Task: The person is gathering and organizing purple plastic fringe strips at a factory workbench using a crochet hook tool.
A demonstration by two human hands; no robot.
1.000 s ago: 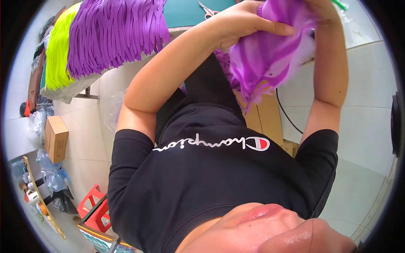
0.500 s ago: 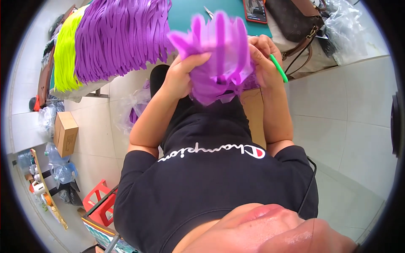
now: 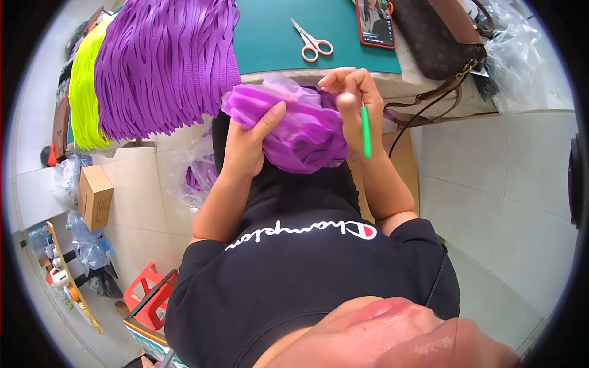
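The person (image 3: pixel 300 270) in the black top is the biggest thing I see, sitting right up by the counter (image 3: pixel 399 87). On the counter is a big green mat (image 3: pixel 270 30). To the left, lots of purple strips (image 3: pixel 165 67) lie in a thick row and hang over the edge. Next to them is a bunch of bright yellow strips (image 3: pixel 86 86). A brown bag (image 3: pixel 426 37) is on the right, with its strap dangling down. Over the person's lap is a floppy purple bundle (image 3: pixel 307 141) (bits of it are see-through). The left hand (image 3: pixel 246 146) is pinching the bundle, thumb on top. The right hand (image 3: pixel 354 119) is curled up on the other side, and I can't tell if its fingertips touch the bundle. A phone (image 3: pixel 375 27) in a red case lies near the bag. Pink-handled scissors (image 3: pixel 313 46) lie on the mat. Smallest is a thin green-handled stick (image 3: pixel 367 135), which the right hand grips
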